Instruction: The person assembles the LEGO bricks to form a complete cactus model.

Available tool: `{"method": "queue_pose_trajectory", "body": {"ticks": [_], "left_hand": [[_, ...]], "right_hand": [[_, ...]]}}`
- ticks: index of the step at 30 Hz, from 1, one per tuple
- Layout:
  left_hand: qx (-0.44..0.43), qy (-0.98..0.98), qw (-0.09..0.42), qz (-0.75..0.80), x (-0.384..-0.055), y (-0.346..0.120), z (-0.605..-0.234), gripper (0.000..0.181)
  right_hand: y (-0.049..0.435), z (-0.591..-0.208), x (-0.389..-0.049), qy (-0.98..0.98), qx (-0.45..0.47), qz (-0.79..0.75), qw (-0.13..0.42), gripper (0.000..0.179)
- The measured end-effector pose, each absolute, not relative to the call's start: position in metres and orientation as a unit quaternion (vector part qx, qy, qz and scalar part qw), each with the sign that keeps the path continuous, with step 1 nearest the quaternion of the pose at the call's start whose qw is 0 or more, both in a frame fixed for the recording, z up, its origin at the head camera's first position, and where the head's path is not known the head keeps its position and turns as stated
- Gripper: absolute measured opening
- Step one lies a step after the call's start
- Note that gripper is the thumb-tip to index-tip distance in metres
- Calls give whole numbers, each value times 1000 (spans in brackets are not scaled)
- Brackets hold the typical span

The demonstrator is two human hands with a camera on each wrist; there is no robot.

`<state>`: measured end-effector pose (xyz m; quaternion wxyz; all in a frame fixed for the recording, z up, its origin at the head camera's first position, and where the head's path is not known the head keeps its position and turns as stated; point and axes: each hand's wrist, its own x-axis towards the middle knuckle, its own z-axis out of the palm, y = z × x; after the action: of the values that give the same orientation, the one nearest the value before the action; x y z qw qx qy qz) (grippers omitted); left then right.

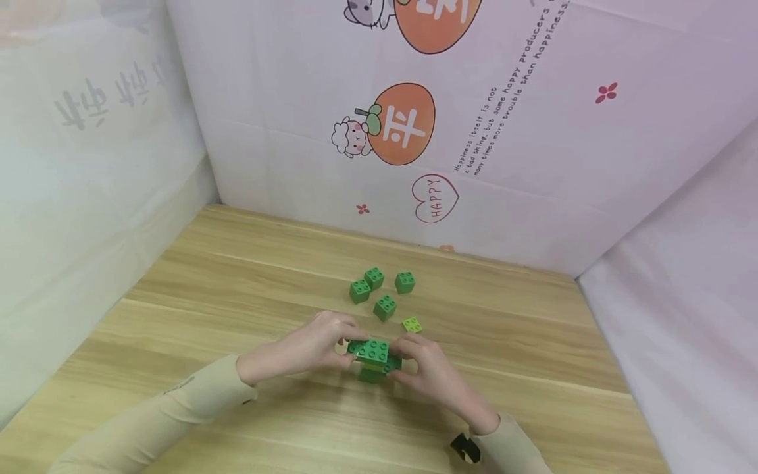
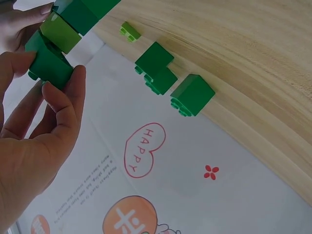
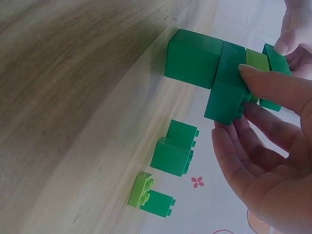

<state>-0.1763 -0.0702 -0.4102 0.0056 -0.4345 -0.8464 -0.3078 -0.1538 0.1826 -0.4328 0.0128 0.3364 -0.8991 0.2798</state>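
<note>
Both hands hold a small stack of toy building bricks (image 1: pixel 371 375) above or on the wooden table. My left hand (image 1: pixel 322 339) pinches the green top brick (image 2: pixel 52 63) between thumb and fingers. Directly under it is a lime brick (image 3: pixel 257 60); the top brick looks slightly tilted against it. Below the lime one, a longer dark green brick (image 3: pixel 226 85) juts out to the side, and my right hand (image 1: pixel 432 372) grips its end. A green block (image 3: pixel 194 57) forms the base. Fingers partly cover the stack in each view.
Beyond the hands, several loose green bricks (image 1: pixel 385 307) stand studs up on the wooden table (image 1: pixel 284 263). A thin lime brick (image 1: pixel 411 324) lies closer to my right hand. Printed white cloth (image 1: pixel 503 197) walls the table at the back and sides.
</note>
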Motion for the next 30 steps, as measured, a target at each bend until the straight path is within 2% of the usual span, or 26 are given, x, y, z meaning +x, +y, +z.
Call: {"method": "queue_pose_trajectory", "body": {"ticks": [8,21,30], "left_hand": [[-418,-851,-33,-316,-180,-69,-407,37],[-423,-854,-14,-302,-176,-67,-408,35],[-397,-864,-20,-309,-175,-66,-414,36]], "right_hand": [[182,-434,-154,-897,339,284,11,28],[182,-433,-154,-899,330,288,4,29],[182,-432,-154,-898,335,284,6,28]]}}
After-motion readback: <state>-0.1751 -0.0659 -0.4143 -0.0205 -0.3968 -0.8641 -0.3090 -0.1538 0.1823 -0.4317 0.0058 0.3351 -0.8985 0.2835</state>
